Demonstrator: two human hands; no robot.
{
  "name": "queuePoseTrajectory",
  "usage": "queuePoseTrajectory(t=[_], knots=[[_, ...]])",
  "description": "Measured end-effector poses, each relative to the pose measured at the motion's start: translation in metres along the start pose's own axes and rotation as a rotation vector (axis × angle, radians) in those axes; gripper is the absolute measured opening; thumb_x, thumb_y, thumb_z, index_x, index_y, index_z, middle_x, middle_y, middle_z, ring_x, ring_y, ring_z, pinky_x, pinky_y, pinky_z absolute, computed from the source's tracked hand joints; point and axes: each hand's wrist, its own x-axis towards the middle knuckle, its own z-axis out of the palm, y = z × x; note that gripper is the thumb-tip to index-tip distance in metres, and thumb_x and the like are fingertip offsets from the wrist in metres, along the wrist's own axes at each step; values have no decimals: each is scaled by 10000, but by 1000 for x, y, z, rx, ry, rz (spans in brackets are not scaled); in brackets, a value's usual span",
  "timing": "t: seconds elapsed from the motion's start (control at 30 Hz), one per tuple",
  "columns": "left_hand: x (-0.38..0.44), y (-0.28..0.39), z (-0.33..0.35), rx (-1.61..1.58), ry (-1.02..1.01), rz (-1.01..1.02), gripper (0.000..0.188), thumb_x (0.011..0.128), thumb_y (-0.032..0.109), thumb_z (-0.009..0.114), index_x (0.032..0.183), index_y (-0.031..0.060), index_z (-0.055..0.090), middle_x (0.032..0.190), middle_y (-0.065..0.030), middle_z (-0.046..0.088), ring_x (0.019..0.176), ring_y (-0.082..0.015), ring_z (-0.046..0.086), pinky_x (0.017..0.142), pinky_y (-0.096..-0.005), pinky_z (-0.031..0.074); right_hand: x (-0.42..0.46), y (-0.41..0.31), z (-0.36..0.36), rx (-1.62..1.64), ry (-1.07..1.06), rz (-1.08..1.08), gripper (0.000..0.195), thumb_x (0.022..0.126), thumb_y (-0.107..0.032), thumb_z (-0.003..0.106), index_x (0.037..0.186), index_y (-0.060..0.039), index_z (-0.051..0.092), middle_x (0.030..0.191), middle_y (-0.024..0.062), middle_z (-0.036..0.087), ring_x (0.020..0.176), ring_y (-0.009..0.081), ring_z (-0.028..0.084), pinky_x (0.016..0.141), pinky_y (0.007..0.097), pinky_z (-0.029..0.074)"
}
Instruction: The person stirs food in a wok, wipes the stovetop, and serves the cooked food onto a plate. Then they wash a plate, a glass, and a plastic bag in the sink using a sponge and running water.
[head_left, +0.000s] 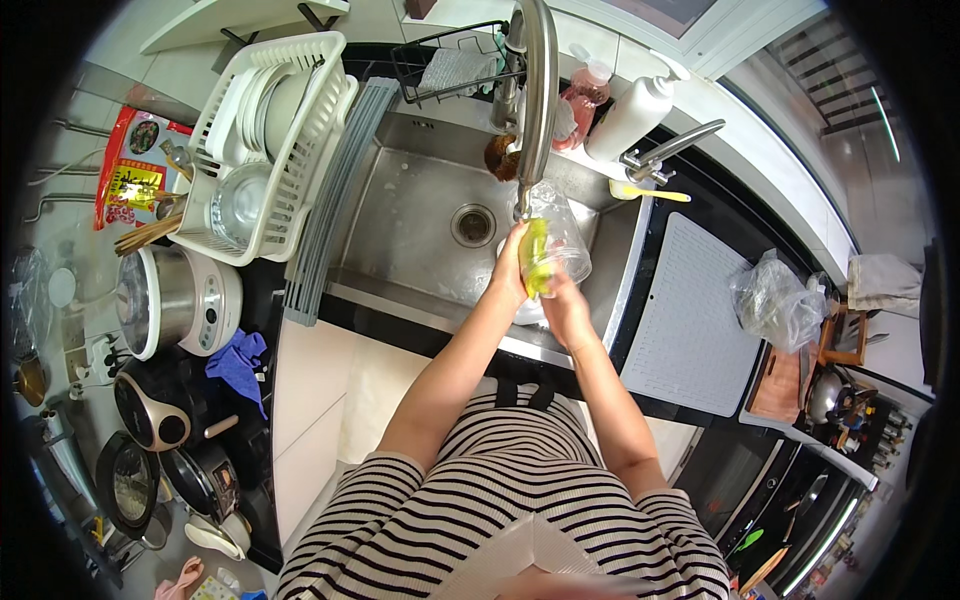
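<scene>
Both hands are together over the right part of a stainless steel sink (409, 195), beneath a tall metal faucet (538, 97). My left hand (512, 262) is closed around a soft-looking yellow-green item (535, 251), possibly a sponge or a cloth. Against that item is a clear plastic container (566, 232), tilted, with a ribbed rim. My right hand (568, 309) is motion-blurred at the container's near side, its fingertips beside the yellow-green item; its exact grip is unclear. Below the hands, a white dish (529, 313) is partly hidden in the sink.
Left of the sink are a grey roll-up rack (341, 202) and a white dish rack (289, 191) with bowls and plates. A white pump bottle (630, 116) and a yellow-handled brush (660, 195) lie behind. A grey drying mat (690, 322) is at right.
</scene>
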Motion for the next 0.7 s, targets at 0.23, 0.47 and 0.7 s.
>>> queuePoseTrajectory(t=[0.23,0.47,0.7], knots=[[8,-13,-13,130,88,235,523,797,363,620,1177,80,399,1142,-102,468,980,-234,525,798,-361,470,3,-22,-4,268,-84,59,516,685,-131,593,1173,-5,483,1134,94,528,1078,165,465,939,273,335],[8,-33,-19,326,146,273,703,775,363,646,1273,95,228,1189,-91,412,1079,-213,438,850,-379,417,7,-14,-20,-637,53,3,314,829,-154,582,1099,5,553,1034,116,596,975,206,548,873,303,396],[21,-21,-15,302,426,145,632,735,280,705,1208,74,340,1084,-85,505,978,-227,535,763,-347,495,-1,2,-31,-844,-4,-42,394,751,-32,569,1139,-3,506,1039,134,589,960,235,564,841,340,423]])
